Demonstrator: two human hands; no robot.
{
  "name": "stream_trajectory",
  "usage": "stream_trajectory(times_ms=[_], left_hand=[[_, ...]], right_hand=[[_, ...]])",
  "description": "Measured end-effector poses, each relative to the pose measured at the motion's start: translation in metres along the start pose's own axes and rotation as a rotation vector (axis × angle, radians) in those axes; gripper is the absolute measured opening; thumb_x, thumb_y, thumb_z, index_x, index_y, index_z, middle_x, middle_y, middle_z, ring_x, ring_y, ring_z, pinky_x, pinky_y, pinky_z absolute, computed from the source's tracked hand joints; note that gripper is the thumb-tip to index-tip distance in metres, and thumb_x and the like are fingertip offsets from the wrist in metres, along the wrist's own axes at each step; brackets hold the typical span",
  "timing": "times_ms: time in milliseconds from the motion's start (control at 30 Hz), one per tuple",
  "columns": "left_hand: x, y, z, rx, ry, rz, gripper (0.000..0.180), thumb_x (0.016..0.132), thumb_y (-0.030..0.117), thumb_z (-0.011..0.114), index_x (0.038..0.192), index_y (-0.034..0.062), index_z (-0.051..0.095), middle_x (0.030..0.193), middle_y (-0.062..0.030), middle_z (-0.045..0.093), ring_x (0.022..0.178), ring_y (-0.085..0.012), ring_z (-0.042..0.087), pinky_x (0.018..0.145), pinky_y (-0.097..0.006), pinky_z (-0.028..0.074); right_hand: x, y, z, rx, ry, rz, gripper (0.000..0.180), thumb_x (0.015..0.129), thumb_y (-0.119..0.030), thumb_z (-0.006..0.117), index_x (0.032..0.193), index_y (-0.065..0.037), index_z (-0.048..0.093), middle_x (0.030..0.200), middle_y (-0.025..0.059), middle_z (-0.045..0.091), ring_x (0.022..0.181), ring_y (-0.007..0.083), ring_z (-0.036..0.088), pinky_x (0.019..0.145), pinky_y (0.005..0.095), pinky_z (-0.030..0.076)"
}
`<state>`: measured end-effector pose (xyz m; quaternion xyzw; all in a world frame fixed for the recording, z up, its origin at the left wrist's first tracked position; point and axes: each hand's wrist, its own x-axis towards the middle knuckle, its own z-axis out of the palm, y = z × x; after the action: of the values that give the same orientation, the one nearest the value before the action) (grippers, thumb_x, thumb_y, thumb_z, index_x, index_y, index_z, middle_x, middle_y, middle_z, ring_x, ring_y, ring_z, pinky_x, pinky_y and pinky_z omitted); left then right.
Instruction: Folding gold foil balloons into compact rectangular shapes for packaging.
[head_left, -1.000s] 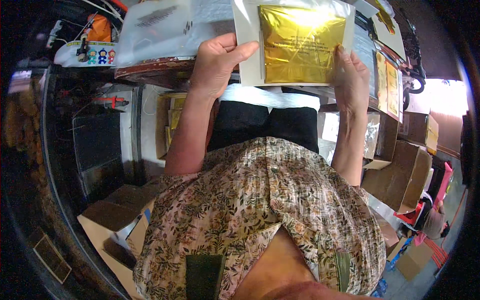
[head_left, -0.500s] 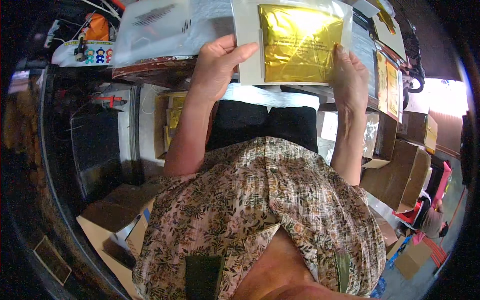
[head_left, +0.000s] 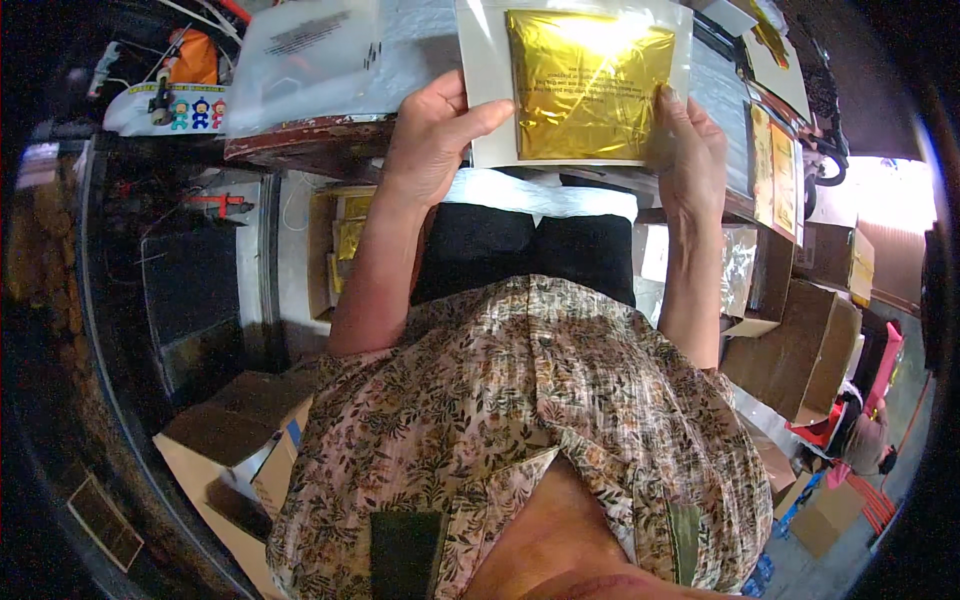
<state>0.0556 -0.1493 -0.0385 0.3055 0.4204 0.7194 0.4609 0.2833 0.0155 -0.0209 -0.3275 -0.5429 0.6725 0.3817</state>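
Both hands hold a clear sleeve with a gold foil packet (head_left: 590,85) inside, flat above the table (head_left: 300,140): the left hand (head_left: 435,130) pinches its left edge, thumb on top, while the right hand (head_left: 690,145) has its fingers pressed together along the right edge. This looks like seating the packet in the sleeve, which calls for a steady grip on both sides. Beyond the left fingers lies a frosted bag (head_left: 300,55) with a dark label; past the right fingers stand more gold packets (head_left: 775,170).

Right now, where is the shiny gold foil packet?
In the head view, the shiny gold foil packet sits top centre inside a clear plastic sleeve, held over the table edge between the left hand and right hand.
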Motion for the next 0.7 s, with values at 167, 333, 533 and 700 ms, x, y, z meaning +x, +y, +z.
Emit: stream_trajectory(times_ms=[167,333,533,700], left_hand=[[-0.003,0.009,-0.007,-0.077,0.059,-0.096,0.032,0.093,0.008,0.075,0.121,-0.0043,0.067,0.11,-0.011,0.075,0.093,-0.0119,0.07,0.084,-0.027,0.057],[-0.006,0.013,0.0,0.175,0.073,0.055,0.03,0.091,0.015,0.08,0.113,-0.0021,0.071,0.105,-0.009,0.076,0.088,-0.0114,0.071,0.08,-0.026,0.058],[-0.025,0.021,-0.004,0.258,0.058,0.049,0.034,0.089,0.022,0.084,0.112,-0.0007,0.072,0.105,-0.0074,0.076,0.091,-0.0131,0.071,0.084,-0.027,0.056],[-0.054,0.046,-0.04,0.474,0.038,-0.064,0.033,0.098,0.018,0.072,0.126,0.002,0.068,0.117,-0.0043,0.073,0.102,-0.0144,0.069,0.091,-0.031,0.055]], right_hand=[[-0.001,-0.004,0.008,-0.001,0.026,0.042,0.027,0.102,-0.024,0.068,0.117,-0.001,0.069,0.104,0.001,0.071,0.088,0.0081,0.062,0.079,0.0225,0.048],[-0.001,0.003,0.016,0.111,-0.072,0.054,0.026,0.103,-0.024,0.067,0.117,-0.002,0.069,0.104,0.0009,0.072,0.09,0.0079,0.063,0.081,0.0226,0.049],[-0.009,-0.003,0.024,0.144,-0.159,0.134,0.025,0.104,-0.023,0.065,0.115,-0.001,0.07,0.106,0.0028,0.073,0.093,0.0091,0.064,0.085,0.0232,0.05],[-0.008,0.007,0.039,0.084,-0.272,0.125,0.026,0.104,-0.021,0.063,0.114,0.001,0.069,0.107,0.0077,0.074,0.093,0.0135,0.069,0.083,0.0266,0.055]])
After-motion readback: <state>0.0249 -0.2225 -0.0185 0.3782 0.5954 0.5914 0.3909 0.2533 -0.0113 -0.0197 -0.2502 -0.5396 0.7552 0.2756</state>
